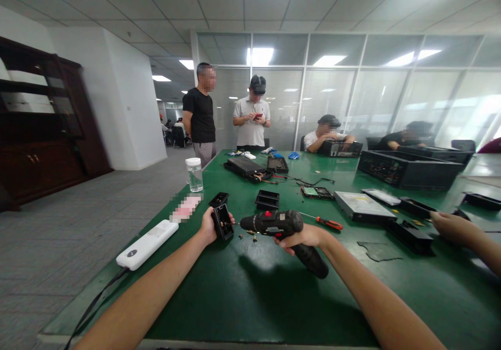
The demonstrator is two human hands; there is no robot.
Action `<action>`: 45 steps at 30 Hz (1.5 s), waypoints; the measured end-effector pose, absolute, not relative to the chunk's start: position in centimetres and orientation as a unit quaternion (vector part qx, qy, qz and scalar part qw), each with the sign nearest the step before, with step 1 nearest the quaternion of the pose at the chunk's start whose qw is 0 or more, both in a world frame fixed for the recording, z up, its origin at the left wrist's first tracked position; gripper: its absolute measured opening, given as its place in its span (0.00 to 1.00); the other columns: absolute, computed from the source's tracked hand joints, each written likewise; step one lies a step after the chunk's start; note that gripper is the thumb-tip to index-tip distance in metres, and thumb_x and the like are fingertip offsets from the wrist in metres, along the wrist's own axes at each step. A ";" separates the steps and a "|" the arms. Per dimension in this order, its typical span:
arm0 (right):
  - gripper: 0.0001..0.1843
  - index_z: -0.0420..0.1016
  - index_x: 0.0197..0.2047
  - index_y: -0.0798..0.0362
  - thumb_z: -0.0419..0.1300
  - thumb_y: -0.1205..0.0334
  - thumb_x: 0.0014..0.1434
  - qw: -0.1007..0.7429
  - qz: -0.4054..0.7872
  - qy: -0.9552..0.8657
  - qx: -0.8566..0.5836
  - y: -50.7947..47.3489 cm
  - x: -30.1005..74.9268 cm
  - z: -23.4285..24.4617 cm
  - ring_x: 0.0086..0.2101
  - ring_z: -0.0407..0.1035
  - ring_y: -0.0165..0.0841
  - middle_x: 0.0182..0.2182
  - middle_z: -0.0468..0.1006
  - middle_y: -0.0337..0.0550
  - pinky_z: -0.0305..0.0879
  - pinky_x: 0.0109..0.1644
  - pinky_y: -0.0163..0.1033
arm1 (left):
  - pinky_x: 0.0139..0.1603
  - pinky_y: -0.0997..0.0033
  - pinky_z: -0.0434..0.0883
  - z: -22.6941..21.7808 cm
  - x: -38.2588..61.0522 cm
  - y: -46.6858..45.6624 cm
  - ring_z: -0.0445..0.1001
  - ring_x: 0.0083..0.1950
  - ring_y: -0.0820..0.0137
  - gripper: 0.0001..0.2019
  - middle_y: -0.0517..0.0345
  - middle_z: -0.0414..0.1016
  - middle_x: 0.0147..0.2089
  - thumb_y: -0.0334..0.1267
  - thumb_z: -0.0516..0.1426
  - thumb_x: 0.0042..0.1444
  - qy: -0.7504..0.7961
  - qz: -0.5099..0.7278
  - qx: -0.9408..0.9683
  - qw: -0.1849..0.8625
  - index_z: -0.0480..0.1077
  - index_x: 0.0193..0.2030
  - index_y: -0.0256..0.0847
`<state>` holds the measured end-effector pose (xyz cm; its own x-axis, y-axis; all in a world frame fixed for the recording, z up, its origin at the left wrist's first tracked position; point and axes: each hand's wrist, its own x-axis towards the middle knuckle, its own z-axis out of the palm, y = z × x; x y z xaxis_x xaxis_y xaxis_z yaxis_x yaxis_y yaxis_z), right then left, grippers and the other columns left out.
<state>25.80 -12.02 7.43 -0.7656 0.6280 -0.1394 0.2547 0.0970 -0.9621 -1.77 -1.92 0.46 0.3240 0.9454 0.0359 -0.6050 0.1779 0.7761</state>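
My left hand (209,225) is closed around a small black plastic part (223,222), held upright just above the green table (242,292). My right hand (303,236) grips a black cordless screwdriver (279,226) by its handle. The tool's tip points left at the black part. A few small screws (250,236) lie on the table beneath the tool.
A white power strip (147,244) lies at the left edge, a clear jar (194,174) behind it. An orange-handled screwdriver (326,222), black trays (267,200), a disc drive (362,206) and opened black cases (407,170) fill the far table. Another person's hand (450,225) rests at right. Several people stand or sit beyond.
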 end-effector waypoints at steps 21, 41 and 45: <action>0.14 0.61 0.34 0.61 0.56 0.62 0.44 0.154 0.595 -0.726 -0.309 -12.0 25.8 7.4 0.22 0.59 0.24 0.21 0.62 0.38 0.58 0.27 0.30 | 0.34 0.58 0.65 1.1 -1.6 -2.5 0.70 0.29 0.62 0.21 0.44 0.69 0.27 0.46 0.41 0.47 0.245 0.536 0.337 0.734 0.66 0.29 0.29; 0.15 0.61 0.35 0.62 0.57 0.62 0.44 0.156 0.591 -0.729 -0.309 -12.0 25.8 7.2 0.22 0.59 0.24 0.21 0.63 0.38 0.59 0.27 0.31 | 0.35 0.58 0.64 1.1 -1.5 -2.6 0.70 0.28 0.62 0.20 0.45 0.69 0.27 0.46 0.43 0.46 0.249 0.540 0.342 0.727 0.65 0.29 0.30; 0.17 0.62 0.36 0.62 0.57 0.60 0.44 0.156 0.586 -0.730 -0.315 -12.0 25.9 7.2 0.22 0.59 0.24 0.21 0.63 0.39 0.59 0.28 0.31 | 0.34 0.58 0.64 1.2 -1.5 -2.7 0.70 0.28 0.62 0.20 0.45 0.69 0.26 0.46 0.42 0.46 0.249 0.541 0.338 0.728 0.65 0.29 0.30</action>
<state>25.92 -12.01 7.25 -0.7528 0.6427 -0.1422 0.2772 0.1136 -0.9541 -1.46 -2.72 1.20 0.2900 0.9570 0.0034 -0.6202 0.1852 0.7622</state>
